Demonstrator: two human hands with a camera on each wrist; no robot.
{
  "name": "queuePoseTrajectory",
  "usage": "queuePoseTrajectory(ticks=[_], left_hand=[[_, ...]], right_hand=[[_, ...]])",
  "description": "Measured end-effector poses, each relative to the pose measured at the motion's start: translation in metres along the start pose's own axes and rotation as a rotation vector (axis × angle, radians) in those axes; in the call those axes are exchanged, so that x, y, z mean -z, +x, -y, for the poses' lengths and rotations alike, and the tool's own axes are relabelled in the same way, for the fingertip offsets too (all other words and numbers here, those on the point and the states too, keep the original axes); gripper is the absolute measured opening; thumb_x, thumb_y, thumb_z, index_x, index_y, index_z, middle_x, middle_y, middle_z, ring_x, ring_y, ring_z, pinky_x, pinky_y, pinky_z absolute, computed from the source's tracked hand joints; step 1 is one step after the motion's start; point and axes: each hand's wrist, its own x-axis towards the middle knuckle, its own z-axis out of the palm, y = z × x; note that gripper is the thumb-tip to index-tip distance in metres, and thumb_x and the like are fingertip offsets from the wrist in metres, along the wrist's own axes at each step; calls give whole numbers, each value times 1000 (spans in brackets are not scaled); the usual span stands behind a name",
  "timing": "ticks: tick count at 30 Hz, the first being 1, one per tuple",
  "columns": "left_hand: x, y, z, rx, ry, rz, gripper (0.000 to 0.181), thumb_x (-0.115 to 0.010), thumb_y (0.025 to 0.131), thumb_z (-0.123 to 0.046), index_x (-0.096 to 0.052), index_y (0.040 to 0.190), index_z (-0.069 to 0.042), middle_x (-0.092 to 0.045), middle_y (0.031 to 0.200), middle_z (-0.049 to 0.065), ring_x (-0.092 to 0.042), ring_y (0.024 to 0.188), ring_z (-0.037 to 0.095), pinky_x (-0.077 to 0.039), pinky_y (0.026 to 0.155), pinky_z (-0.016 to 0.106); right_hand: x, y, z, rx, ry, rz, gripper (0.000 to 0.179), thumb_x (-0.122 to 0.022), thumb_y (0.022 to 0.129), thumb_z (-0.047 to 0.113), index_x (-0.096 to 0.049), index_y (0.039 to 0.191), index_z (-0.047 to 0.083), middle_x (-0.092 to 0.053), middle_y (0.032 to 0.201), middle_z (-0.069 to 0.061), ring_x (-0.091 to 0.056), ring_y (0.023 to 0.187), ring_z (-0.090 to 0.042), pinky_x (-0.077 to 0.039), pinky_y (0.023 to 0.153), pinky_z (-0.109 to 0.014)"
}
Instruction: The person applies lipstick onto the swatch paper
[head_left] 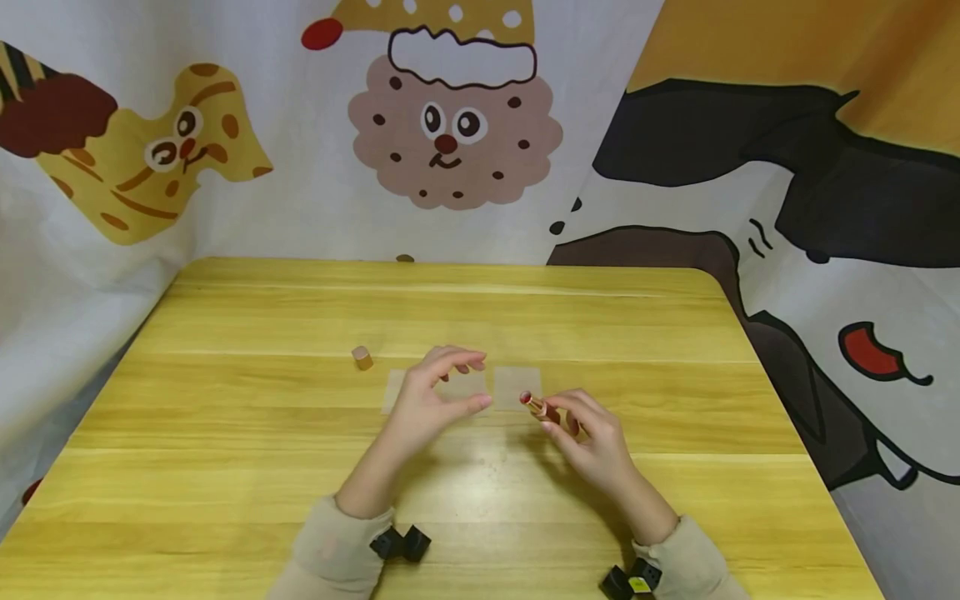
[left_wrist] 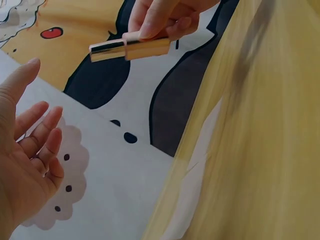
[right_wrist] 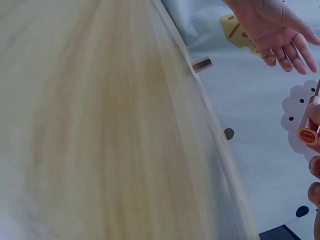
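My right hand [head_left: 597,437] pinches an uncapped lipstick [head_left: 536,406] between thumb and fingers, above the table. Its tube is shiny rose gold, and a dark red tip shows at the end facing left. The left wrist view shows the gold lipstick [left_wrist: 147,49] from the side, and a red label marks its base [right_wrist: 307,136] in the right wrist view. Just left of it, my left hand [head_left: 435,392] hovers with thumb and fingers spread apart, holding nothing. A small rose-gold cap [head_left: 362,358] stands on the table beyond the left hand.
Two pale translucent rectangles [head_left: 517,379] lie side by side on the wood-grain table [head_left: 225,467], the left one partly behind my left hand. A white curtain with cartoon prints [head_left: 300,217] hangs along the table's back edge and sides.
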Motion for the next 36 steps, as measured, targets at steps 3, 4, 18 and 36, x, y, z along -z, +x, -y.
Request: queuePoseTrajectory(ticks=[3, 4, 18, 36], left_hand=[[-6, -1, 1, 12, -11, 9, 46, -83, 75, -14, -66, 117, -12, -66, 106, -1, -55, 96, 26, -39, 80, 35], [-8, -1, 1, 13, -16, 13, 46, -83, 75, -14, -66, 117, -12, -66, 106, -1, -55, 96, 26, -39, 80, 35], [-35, -9, 6, 52, -60, 85, 43, -82, 76, -18, -67, 116, -12, -65, 109, -3, -55, 97, 26, -43, 80, 46], [-50, -13, 8, 58, -68, 73, 37, -81, 75, -11, -69, 110, -6, -67, 105, 4, -56, 95, 25, -43, 80, 42]], right_hand=[[0, 1, 2, -1, -1, 4, 21, -69, 89, 11, -66, 98, -7, -65, 89, -15, -43, 55, -12, -36, 46, -20], [0, 2, 3, -1, -1, 6, 21, -69, 89, 12, -66, 98, -7, -65, 89, -15, -43, 55, -13, -36, 46, -20], [1, 3, 6, 2, 2, 14, 24, -67, 91, 14, -65, 98, -8, -64, 88, -15, -44, 55, -13, -37, 48, -19], [-3, -3, 0, 21, 18, 20, 23, -69, 88, 12, -65, 99, -8, -64, 88, -15, -44, 53, -13, -38, 46, -19]])
